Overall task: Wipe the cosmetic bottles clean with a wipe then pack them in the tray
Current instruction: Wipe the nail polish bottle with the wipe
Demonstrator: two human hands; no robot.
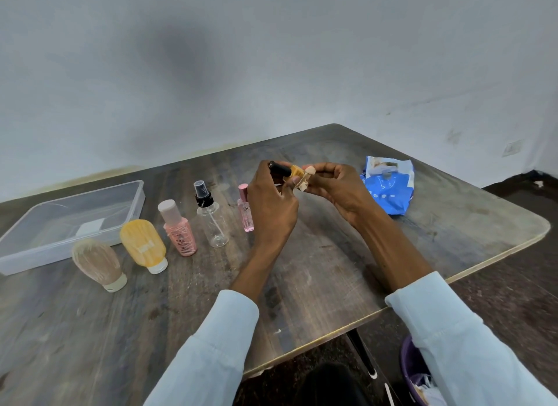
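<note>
Standing five bottles (180, 232) by one tray (133, 207); left hand (271, 206) gripping a sixth (287, 171), right hand (335, 188) pinching one wipe (305, 182).

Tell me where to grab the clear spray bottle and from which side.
Grip the clear spray bottle round its round body below the black collar, coming from the near side. It stands upright, with the pink capped bottle on its left and the slim pink bottle on its right, so the front is freest.

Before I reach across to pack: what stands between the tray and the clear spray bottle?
In the head view, between the tray and the spray bottle: the yellow bottle and the pink bottle.
</note>
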